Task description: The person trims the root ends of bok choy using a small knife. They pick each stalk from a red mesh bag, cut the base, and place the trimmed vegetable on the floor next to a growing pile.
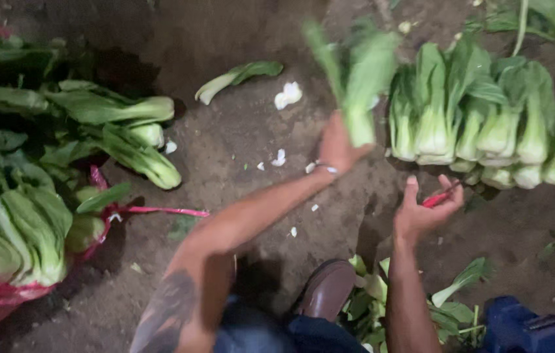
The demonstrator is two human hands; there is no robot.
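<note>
My left hand (337,146) grips the white base of a bok choy head (360,78), held upright and blurred, its green leaves pointing away from me. My right hand (426,208) is closed around a red-handled knife (439,196), a little to the right of and below the left hand. Just beyond both hands a neat row of trimmed bok choy (480,117) lies on the dark soil with the white bases toward me.
A heap of untrimmed bok choy (61,150) lies at left, partly on a red net bag (2,294). A loose leaf (238,75) and white stem scraps (288,95) dot the soil. Cut leaves (382,294) pile by my brown shoe (326,287).
</note>
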